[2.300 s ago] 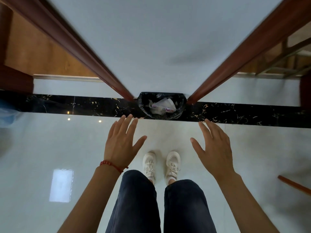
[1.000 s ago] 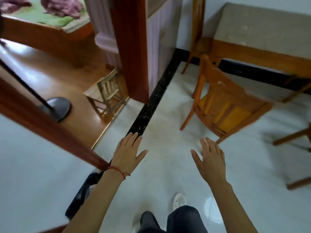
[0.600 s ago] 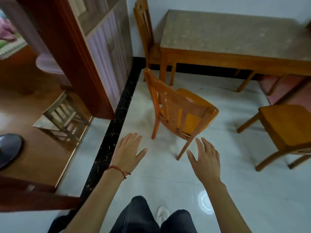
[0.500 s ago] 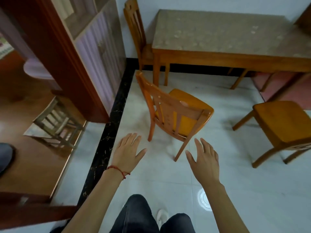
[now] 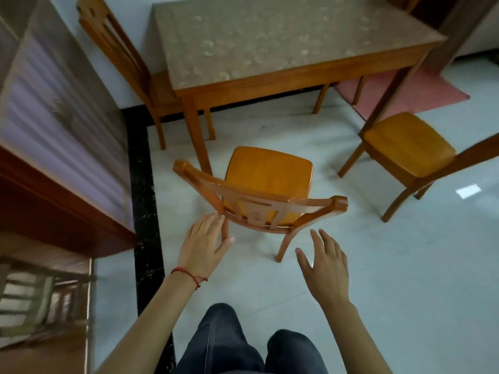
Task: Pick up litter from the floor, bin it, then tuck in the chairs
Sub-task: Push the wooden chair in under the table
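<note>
Head view, looking down at your two bare hands over a pale tiled floor.

Left hand: palm down, fingers spread and empty, red string bracelet at the wrist. Your fingertips reach the left end of the near chair's backrest; whether they touch the wood or hang just short of it cannot be told.

Right hand: palm down, fingers apart, holding nothing, just below the backrest's right side and not touching it.

Near chair: orange-brown wood, standing on the floor directly ahead of you, its back toward you and its seat facing the table. It is pulled out, with the seat clear of the table's edge and close to the table's front left leg.

Table: wooden frame, patterned beige top, set against the white wall.

Second chair: at the right, also pulled out and angled away from the table's right end.

Third chair: at the table's left side, its seat partly under the tabletop, its back by the wall.

Also present: a black marble strip along the floor at the left, a reddish mat under the table's far right end, and your dark trousers at the bottom edge.
</note>
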Available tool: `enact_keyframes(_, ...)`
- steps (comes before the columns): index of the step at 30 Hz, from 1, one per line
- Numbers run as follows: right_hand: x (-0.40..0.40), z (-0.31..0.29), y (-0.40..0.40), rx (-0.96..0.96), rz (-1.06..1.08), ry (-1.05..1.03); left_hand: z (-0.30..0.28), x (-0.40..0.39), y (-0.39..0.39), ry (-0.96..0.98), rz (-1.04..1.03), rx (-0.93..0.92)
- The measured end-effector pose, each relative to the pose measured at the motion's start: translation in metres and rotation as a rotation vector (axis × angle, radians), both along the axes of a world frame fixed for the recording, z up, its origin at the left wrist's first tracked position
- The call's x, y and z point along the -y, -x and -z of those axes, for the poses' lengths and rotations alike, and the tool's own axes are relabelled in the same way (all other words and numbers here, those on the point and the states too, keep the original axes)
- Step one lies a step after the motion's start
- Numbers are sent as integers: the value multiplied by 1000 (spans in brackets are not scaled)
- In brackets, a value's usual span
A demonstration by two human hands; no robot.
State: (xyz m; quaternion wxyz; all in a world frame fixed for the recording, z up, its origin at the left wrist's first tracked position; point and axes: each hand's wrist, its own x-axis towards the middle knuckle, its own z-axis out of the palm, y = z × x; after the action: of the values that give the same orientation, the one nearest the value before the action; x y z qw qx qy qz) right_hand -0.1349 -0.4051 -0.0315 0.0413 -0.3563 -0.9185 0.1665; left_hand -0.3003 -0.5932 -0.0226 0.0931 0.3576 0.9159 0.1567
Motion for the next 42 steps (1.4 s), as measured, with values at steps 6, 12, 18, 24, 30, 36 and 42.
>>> enact_keyframes(6, 23, -15, 52, -130, 315, 284, -2, -9, 53, -257, -167, 236)
enact_keyframes(12, 20, -25, 90, -437, 638, 667, -17, -39, 80, -479, -552, 633)
enact_keyframes(18, 11, -18, 115, -515, 711, 727, -7, -51, 96, -552, -624, 658)
enact_keyframes(24, 13, -13, 127, -575, 754, 689, -2, -57, 96, -608, -632, 627)
enact_keyframes(30, -2, -7, 128, -596, 754, 675, 2, -70, 95, -660, -672, 633)
enact_keyframes(36, -46, -12, 126, -612, 733, 678, 1, -106, 85, -682, -695, 605)
enact_keyframes(42, -95, -8, 135, -596, 653, 689, 2, -148, 90, -686, -756, 595)
